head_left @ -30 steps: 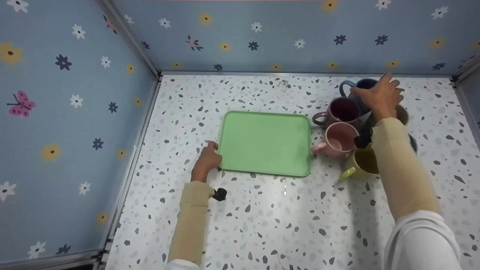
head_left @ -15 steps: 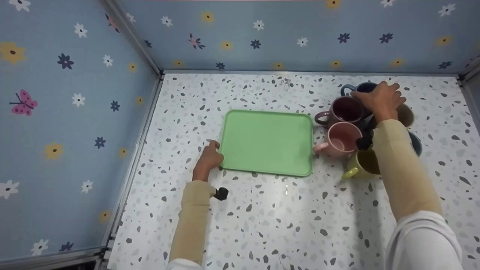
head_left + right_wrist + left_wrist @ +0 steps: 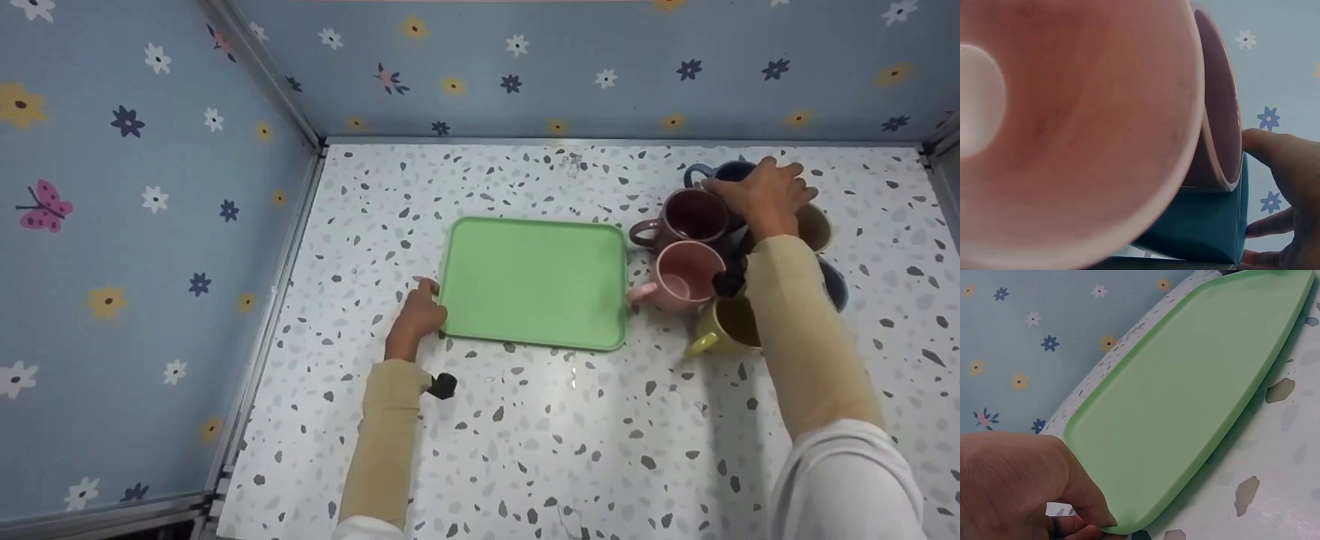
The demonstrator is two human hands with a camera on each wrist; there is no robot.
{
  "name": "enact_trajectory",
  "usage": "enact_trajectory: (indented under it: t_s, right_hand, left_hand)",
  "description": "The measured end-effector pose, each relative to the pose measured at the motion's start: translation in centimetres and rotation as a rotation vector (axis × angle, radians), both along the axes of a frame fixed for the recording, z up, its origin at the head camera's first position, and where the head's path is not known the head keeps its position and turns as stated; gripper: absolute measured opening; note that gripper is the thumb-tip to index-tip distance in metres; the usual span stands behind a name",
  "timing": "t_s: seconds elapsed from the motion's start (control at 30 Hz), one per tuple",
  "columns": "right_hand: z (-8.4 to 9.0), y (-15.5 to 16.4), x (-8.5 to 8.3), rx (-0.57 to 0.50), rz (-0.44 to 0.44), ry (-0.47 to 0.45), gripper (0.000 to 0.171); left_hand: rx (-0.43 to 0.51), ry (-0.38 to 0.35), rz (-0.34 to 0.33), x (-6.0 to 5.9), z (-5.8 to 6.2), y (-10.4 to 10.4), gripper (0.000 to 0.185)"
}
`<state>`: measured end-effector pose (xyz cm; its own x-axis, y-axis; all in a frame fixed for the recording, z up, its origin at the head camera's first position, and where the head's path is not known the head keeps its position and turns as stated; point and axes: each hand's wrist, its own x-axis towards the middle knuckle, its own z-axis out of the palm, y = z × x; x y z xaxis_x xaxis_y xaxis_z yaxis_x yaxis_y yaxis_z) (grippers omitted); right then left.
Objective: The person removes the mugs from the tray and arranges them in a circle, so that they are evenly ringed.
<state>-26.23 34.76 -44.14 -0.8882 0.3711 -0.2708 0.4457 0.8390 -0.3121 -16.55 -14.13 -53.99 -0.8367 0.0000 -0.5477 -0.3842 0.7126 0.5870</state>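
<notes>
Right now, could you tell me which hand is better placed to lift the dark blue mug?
The right hand: its fingers already curl over the dark blue mug at the back of the cluster. The left hand grips the green tray at its near-left corner, far from the mugs.

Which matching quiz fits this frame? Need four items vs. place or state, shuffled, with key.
Items:
1. green tray
2. yellow mug
3. dark blue mug
4. light pink mug

Descriptions:
A. gripped by the right hand
B. corner held by the left hand
C. handle pointing at the tray's right edge
D. nearest the person in the mug cluster

Pairs: 1-B, 2-D, 3-A, 4-C
</notes>
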Motion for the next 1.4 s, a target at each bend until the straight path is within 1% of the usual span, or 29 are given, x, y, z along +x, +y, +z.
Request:
enact_trajectory:
  t_s: [0.27,0.4,0.63,0.73,0.9,1.23,1.33,1.4]
  right_hand:
    - [0.1,-0.2,0.0,0.043,0.026,-0.003,0.108]
    - [0.3,-0.3,0.0,0.038,0.032,-0.003,0.11]
    - [0.7,0.0,0.1,0.044,0.043,-0.061,0.119]
    - [0.8,0.0,0.0,0.064,0.048,-0.087,0.124]
    - [0.8,0.0,0.0,0.074,0.052,-0.105,0.13]
    - [1.0,0.5,0.5,0.031,0.088,-0.124,0.122]
    - [1.2,0.4,0.8,0.021,0.114,-0.129,0.12]
    - [1.4,0.3,1.0,0.023,0.135,-0.12,0.115]
  left_hand:
    - [0.028,0.029,-0.007,0.1,-0.1,-0.1,0.049]
    - [0.025,0.031,0.001,0.1,-0.1,0.0,0.049]
    - [0.015,0.017,-0.002,0.0,-0.1,0.1,0.047]
    - [0.014,0.006,-0.001,-0.1,0.0,0.2,0.046]
    - [0.012,-0.005,0.004,-0.1,0.2,0.1,0.045]
    - [0.02,0.012,-0.005,0.1,0.3,0.1,0.047]
    - [0.004,0.005,-0.002,0.1,0.3,0.2,0.048]
    - [-0.007,0.002,-0.005,0.1,0.2,0.2,0.048]
